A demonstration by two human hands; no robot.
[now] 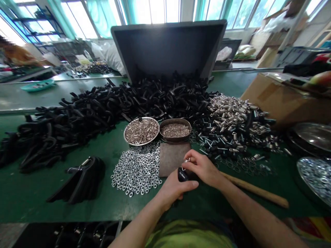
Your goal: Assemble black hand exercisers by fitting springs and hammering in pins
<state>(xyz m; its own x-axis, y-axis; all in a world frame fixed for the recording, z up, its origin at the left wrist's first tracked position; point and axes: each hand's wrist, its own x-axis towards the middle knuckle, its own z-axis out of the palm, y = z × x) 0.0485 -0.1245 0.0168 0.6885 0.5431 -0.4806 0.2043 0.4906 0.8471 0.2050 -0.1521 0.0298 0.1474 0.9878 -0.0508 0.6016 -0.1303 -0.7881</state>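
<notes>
My left hand (pixel 173 188) is wrapped round a black plastic part (pixel 183 174), with its thumb pointing right. Just above it, my right hand (pixel 204 168) pinches a small silver spring (pixel 185 163) at the top of the black part. A flat metal plate (pixel 172 160) lies beyond both hands. To the left of it spreads a pile of silver washers (pixel 137 168). Behind the plate stand a round dish of small metal pins (pixel 142 131) and an oval tin of tiny metal pieces (pixel 176 131).
Black curved parts (pixel 103 103) are heaped across the bench, before a tipped grey bin (pixel 170 48). Springs (pixel 232 113) and screws lie at right, near a cardboard box (pixel 281 100). A wooden handle (pixel 256 189) rests by my right forearm. A person (pixel 20 55) is at far left.
</notes>
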